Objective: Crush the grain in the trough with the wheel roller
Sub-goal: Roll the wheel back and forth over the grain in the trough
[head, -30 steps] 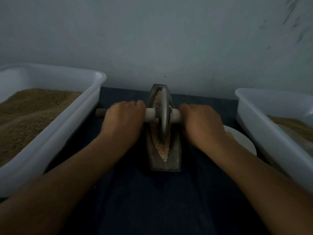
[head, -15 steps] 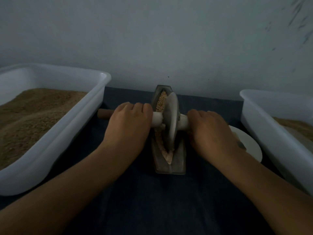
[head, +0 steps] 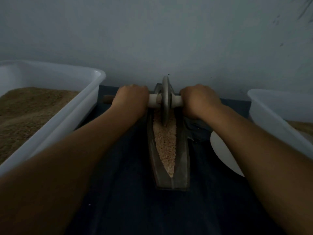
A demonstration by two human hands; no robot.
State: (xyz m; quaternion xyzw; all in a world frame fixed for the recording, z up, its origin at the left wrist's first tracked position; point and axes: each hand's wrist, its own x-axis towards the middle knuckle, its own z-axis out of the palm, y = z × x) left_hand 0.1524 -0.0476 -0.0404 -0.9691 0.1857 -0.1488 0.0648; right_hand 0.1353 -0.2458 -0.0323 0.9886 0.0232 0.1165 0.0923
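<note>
Head view: left hand (head: pixel 130 100) and right hand (head: pixel 199 100) each grip the axle of the wheel roller (head: pixel 165 100) standing between them, at the far end of the trough (head: pixel 182 150); grain (head: pixel 165 143) lies nearer than both hands.

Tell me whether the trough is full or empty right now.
Partly full. Pale grain lies along the groove of the trough, heaped from the near tip up to the wheel roller; beyond the wheel is hidden.

right tub (head: pixel 277 116) cut off, plate (head: pixel 223 153) partly behind forearm
</note>
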